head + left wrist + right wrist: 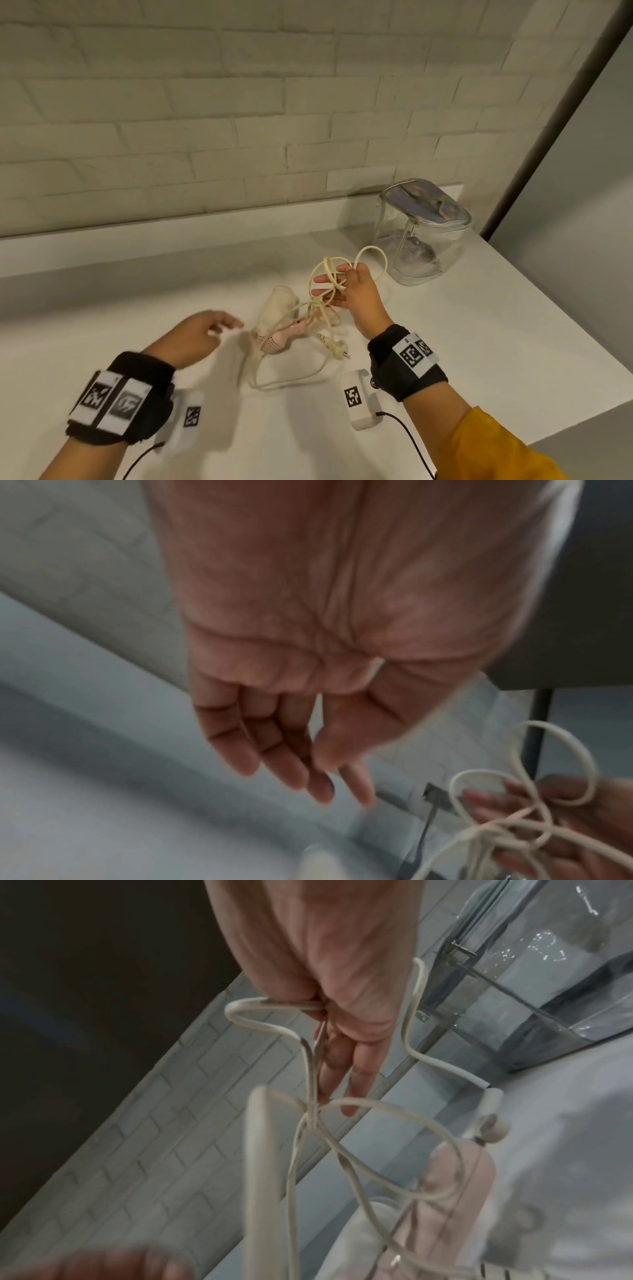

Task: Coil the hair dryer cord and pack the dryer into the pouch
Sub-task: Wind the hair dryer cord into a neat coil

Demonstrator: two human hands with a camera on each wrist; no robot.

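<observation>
Head view shows the right hand (356, 291) raised above the white countertop (479, 342), its thumb and curled fingers pinching several loose loops of the cream rubbery power cord (329, 274); two or three fingertips stick out straight toward nine o'clock past the bundle. The right wrist view agrees: the cord (310, 1069) is trapped between thumb and fingers (356, 1074), with loops spilling out either side. From that pinch the strands drop toward seven o'clock to the pale pink and cream hair dryer (277, 322), which lies on the counter with its long axis running roughly from eleven to five o'clock, perforated pink end nearest the person. More cord trails on the surface at six o'clock of the dryer, and the cream plug (334, 346) rests at about four o'clock of it. The left hand (195, 337) hovers at nine o'clock of the dryer, holding nothing, fingers (260, 745) relaxed and close together, reaching toward it; it is the nearer hand to the dryer body. The clear plastic zip pouch with iridescent top (423, 233) stands upright at two o'clock of the right hand, near but apart. The coil looks uneven, so I judge the slack on the counter must be gathered next
</observation>
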